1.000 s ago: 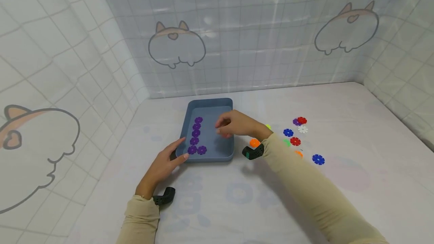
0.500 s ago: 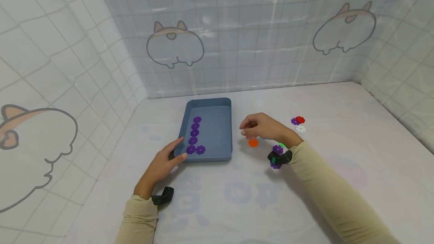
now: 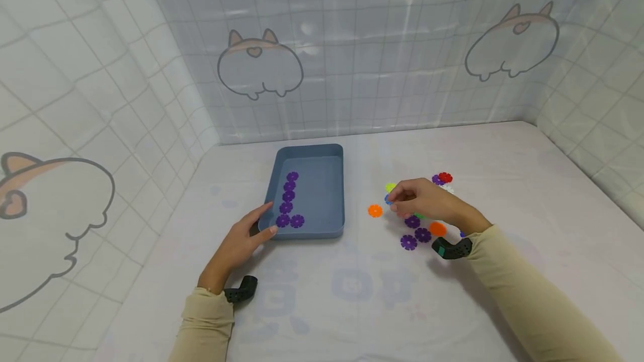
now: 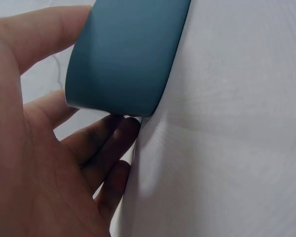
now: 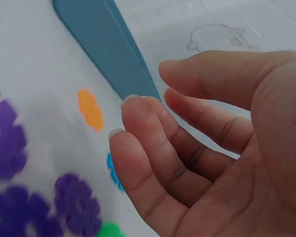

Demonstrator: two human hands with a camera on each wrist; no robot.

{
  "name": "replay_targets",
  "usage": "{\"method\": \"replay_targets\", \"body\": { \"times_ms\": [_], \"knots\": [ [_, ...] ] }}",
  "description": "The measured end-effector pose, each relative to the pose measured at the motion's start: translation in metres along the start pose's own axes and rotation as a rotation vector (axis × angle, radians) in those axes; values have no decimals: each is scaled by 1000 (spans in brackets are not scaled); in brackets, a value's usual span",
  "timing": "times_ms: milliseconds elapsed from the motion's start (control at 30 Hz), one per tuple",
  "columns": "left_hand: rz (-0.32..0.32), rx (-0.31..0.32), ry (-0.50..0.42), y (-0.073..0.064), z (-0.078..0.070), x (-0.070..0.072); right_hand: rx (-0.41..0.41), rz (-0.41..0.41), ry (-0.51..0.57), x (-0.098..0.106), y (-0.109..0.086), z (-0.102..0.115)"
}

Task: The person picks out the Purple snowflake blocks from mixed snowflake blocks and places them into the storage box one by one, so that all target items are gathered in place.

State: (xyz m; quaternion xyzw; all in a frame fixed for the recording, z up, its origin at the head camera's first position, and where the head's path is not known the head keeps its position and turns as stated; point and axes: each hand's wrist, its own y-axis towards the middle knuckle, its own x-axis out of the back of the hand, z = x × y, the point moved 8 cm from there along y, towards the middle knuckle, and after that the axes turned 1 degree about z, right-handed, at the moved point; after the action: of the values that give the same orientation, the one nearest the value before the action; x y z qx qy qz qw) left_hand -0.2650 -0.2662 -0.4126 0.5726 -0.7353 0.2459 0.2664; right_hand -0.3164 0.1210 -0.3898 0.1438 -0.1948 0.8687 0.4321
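Observation:
My left hand (image 3: 244,247) holds the near left corner of a blue-grey tray (image 3: 327,234), thumb at the front rim and fingers along the left side. The left wrist view shows some of its fingers (image 4: 101,148) low against the tray wall. Inside the tray, purple flower-shaped plastic discs (image 3: 288,196) form an L. Over the loose discs right of the tray hovers my right hand (image 3: 425,200), its fingers loosely bent. Nothing shows between its thumb and fingers (image 5: 143,133) in the right wrist view. A blue disc (image 3: 388,199) lies by its fingertips.
Around the right hand lie an orange disc (image 3: 374,211), a yellow one (image 3: 390,187), several purple ones (image 3: 408,242), another orange one (image 3: 437,229) and a red one (image 3: 445,177). A tile-patterned backdrop (image 3: 382,71) rises behind the table.
My right hand has moved right from above the tray to the loose discs, uncovering the orange, yellow and purple ones. The left hand stays at the tray corner.

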Motion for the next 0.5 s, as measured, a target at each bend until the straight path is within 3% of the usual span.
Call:
{"method": "replay_targets", "body": {
  "times_ms": [500],
  "knots": [
    [0, 10, 8, 1, 1, 0, -4, -16, -66, -1, -29, -18]
  ]
}}
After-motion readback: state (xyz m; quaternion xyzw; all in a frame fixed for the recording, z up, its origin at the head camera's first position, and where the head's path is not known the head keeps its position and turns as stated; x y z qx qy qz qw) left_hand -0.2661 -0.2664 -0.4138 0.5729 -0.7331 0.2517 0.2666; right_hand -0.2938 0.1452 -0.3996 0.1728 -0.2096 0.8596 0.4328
